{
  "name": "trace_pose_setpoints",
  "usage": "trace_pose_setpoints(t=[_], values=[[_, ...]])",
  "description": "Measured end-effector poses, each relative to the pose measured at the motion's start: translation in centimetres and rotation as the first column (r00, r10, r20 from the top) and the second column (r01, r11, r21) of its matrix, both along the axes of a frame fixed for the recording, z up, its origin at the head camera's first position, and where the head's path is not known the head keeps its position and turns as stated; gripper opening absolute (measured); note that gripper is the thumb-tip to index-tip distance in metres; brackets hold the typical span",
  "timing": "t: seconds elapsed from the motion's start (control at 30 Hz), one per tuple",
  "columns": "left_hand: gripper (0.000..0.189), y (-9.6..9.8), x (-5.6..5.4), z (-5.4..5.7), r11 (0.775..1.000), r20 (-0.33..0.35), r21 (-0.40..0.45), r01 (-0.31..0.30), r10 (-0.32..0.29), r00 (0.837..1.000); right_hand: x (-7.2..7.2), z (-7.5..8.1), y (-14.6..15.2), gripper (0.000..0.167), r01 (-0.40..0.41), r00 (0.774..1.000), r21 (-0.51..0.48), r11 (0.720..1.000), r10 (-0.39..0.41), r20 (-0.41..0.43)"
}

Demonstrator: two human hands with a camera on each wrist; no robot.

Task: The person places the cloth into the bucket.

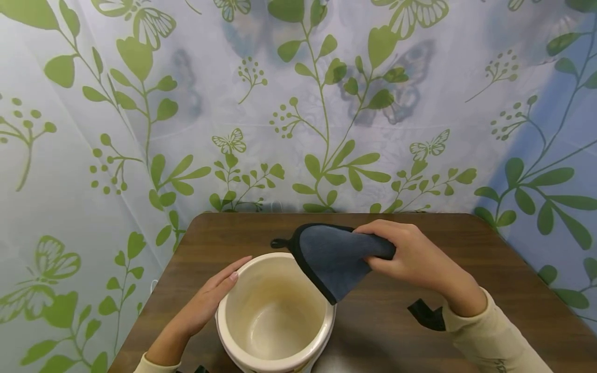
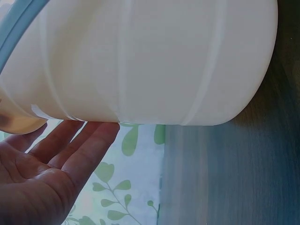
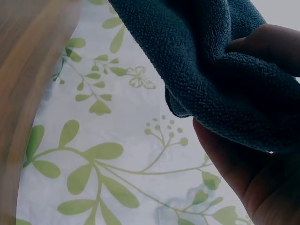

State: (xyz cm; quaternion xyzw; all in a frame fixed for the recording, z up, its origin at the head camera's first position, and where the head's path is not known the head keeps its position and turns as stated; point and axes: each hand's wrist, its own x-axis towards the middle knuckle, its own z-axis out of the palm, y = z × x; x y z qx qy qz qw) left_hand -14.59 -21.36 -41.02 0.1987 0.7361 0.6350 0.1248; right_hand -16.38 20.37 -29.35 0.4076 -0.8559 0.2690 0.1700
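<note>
A cream-white round pot (image 1: 254, 298) stands near the front of the table, its mouth facing up and its inside bare where visible. My left hand (image 1: 210, 298) rests against the pot's left side, fingers extended; in the left wrist view the fingertips touch the ribbed outer wall (image 2: 154, 61). My right hand (image 1: 403, 254) grips a bunched end of a blue cloth (image 1: 333, 256) with black trim and a small hanging loop. The cloth hangs over the right side of the pot's rim, partly covering it. Its fuzzy dark surface (image 3: 187, 56) shows between thumb and fingers in the right wrist view.
The brown wooden table (image 1: 448, 238) extends behind the pot and to both sides. Behind it hangs a white curtain (image 1: 261, 114) printed with green leaves and butterflies. A black strap piece (image 1: 426, 315) sticks out by the right sleeve.
</note>
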Motion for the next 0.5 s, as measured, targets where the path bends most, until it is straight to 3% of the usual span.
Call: trace_pose_setpoints(t=[0.5], values=[[0.051, 0.00, -0.11, 0.01, 1.000, -0.018, -0.009, 0.002, -0.002, 1.000, -0.04, 0.52, -0.98, 0.047, -0.044, 0.999, -0.021, 0.999, 0.044, 0.018]])
